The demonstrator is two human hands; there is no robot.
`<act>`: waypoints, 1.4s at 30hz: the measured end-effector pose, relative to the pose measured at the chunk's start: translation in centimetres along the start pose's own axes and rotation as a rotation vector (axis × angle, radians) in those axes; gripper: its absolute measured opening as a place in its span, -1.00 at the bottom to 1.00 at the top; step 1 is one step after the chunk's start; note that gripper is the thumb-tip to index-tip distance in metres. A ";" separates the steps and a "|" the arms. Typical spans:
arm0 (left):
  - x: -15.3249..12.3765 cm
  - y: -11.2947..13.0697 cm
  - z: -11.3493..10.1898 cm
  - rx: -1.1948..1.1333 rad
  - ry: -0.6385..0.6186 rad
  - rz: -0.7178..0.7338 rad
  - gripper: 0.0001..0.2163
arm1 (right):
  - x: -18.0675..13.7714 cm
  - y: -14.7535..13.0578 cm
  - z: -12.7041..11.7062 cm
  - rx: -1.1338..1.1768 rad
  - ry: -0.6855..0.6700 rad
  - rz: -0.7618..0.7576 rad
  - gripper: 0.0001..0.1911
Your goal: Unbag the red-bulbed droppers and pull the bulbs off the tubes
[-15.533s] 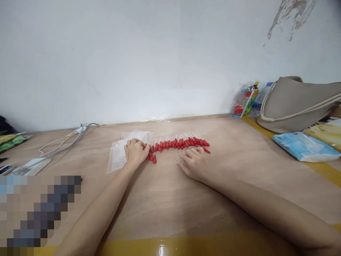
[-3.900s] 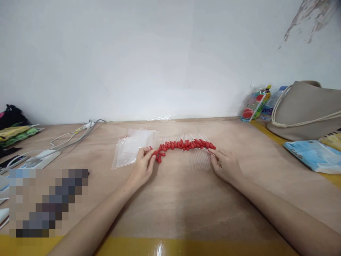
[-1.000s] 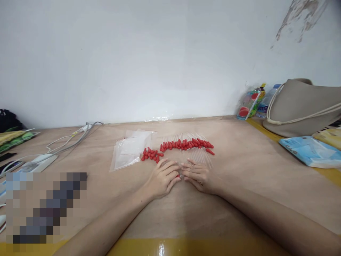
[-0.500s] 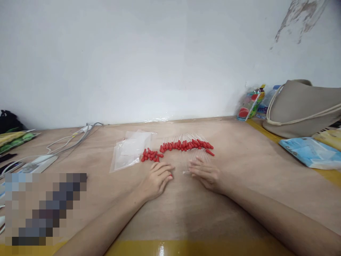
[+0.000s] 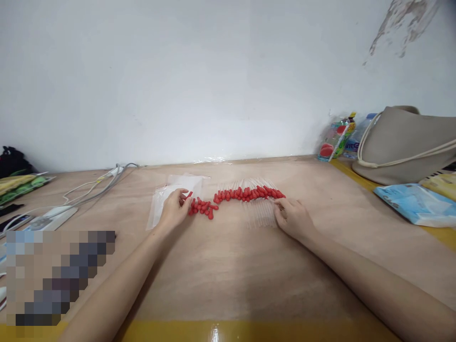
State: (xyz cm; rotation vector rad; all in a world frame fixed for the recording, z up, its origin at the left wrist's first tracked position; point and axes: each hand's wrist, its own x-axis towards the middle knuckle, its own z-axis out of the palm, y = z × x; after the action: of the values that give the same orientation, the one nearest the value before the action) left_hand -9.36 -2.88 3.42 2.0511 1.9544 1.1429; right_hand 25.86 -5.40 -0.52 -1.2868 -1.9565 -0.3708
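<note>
A row of clear droppers with red rubber bulbs (image 5: 249, 194) lies across the middle of the wooden table (image 5: 228, 266). A small heap of loose red bulbs (image 5: 203, 207) sits to its left. My left hand (image 5: 174, 209) rests at the left end of that heap, fingers curled, pinching one red bulb. My right hand (image 5: 292, 216) is at the right end of the row, fingers bent onto a clear dropper tube (image 5: 261, 216). Clear plastic bags (image 5: 167, 194) lie under and behind my left hand.
Grey cables and a white power strip (image 5: 53, 216) lie at the left. A beige bag (image 5: 406, 142), bottles (image 5: 337, 135) and a blue tissue pack (image 5: 413, 199) stand at the right. A yellow strip edges the table's near side.
Both hands moved apart from the table's middle: the left went up-left to the loose bulbs, the right went up-right to the row's end.
</note>
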 end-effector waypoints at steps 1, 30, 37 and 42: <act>0.2 -0.2 0.1 0.002 -0.021 -0.013 -0.69 | 0.0 -0.1 0.0 -0.006 0.001 -0.016 -0.84; 1.5 6.6 3.6 0.380 -0.193 0.151 -0.82 | -0.3 -0.9 -0.6 -0.028 -0.088 -0.083 -0.74; 0.9 5.8 2.9 0.251 0.018 0.052 -0.81 | -0.3 -0.7 -0.5 -0.002 -0.037 -0.070 -0.76; -1.8 5.0 1.3 0.136 0.169 0.174 -0.84 | -0.3 -0.8 -0.5 0.053 0.033 -0.078 -0.80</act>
State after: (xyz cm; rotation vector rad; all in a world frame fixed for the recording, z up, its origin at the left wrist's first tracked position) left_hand -4.34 -4.87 4.37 2.3037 2.0125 1.2897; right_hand 25.42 -6.24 -0.27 -1.1665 -1.9794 -0.3744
